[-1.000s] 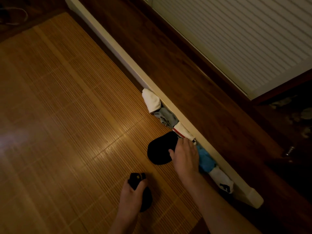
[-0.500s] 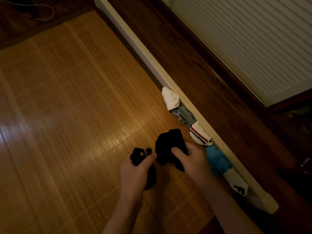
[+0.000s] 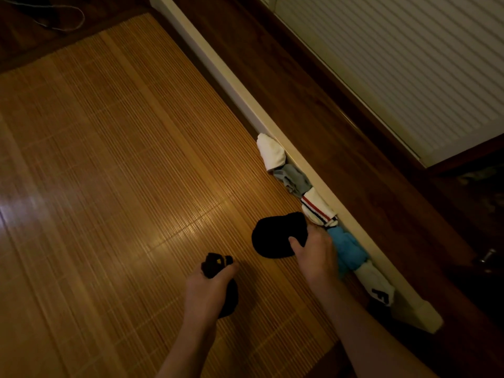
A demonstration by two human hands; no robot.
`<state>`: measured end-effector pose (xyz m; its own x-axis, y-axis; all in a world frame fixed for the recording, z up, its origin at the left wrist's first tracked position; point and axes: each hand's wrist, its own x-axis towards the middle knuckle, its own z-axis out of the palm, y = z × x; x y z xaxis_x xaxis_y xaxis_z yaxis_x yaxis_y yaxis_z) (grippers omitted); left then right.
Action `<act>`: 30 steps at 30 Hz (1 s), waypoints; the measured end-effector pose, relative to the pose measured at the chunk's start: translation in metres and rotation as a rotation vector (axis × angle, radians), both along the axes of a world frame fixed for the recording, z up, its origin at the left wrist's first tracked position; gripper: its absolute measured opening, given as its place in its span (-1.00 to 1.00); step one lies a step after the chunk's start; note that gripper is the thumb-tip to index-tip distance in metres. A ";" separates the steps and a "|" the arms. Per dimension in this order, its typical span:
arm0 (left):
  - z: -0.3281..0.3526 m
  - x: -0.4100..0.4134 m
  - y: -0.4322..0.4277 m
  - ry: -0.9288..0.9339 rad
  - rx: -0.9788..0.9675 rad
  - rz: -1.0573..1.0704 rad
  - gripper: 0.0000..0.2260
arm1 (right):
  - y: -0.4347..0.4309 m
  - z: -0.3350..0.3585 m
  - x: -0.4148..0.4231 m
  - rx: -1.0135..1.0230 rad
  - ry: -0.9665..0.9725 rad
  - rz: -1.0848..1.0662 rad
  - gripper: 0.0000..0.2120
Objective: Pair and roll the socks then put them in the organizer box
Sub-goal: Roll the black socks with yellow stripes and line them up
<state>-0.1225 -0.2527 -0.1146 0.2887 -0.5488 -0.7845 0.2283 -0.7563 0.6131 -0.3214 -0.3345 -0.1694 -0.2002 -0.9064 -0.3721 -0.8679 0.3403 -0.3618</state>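
My left hand (image 3: 208, 289) grips a small black sock (image 3: 218, 264) with a yellow mark, just above the bamboo mat (image 3: 109, 186). A second black sock (image 3: 275, 236) lies spread on the mat, and my right hand (image 3: 316, 255) holds it at its right edge with the thumb on top. Along the cream rail (image 3: 300, 159) sits a row of rolled socks: a white roll (image 3: 271, 154), a grey roll (image 3: 293, 180), a white roll with red and blue stripes (image 3: 317, 208), a blue roll (image 3: 347, 249) and a white roll with a black logo (image 3: 377, 285).
Dark wooden floor (image 3: 313, 99) runs beyond the rail, up to a white ribbed panel (image 3: 409, 64). A cable (image 3: 54, 20) lies on the floor at the top left. The mat stretches wide to the left.
My right hand has lowered the second black sock from mid-air back onto the mat, spread out near the rail. My left hand with the small sock has moved slightly down.
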 end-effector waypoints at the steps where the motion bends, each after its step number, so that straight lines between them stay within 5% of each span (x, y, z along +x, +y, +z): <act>1: -0.002 -0.003 -0.001 -0.022 -0.010 -0.018 -0.78 | 0.001 -0.002 0.000 -0.015 0.069 0.055 -0.55; 9: -0.018 -0.047 -0.048 -0.132 -0.104 -0.240 -0.79 | 0.006 -0.011 0.016 -0.028 0.428 0.255 -0.36; 14: -0.039 -0.060 -0.070 -0.139 -0.023 -0.296 -0.73 | 0.015 -0.017 0.023 -0.049 0.305 0.199 -0.36; 21: -0.045 -0.049 -0.073 -0.117 0.020 -0.283 -0.73 | 0.002 -0.013 0.023 -0.025 0.084 0.120 -0.62; 30: -0.034 -0.051 -0.064 0.015 -0.095 -0.179 -0.80 | 0.004 -0.008 0.049 -0.019 0.075 0.050 -0.60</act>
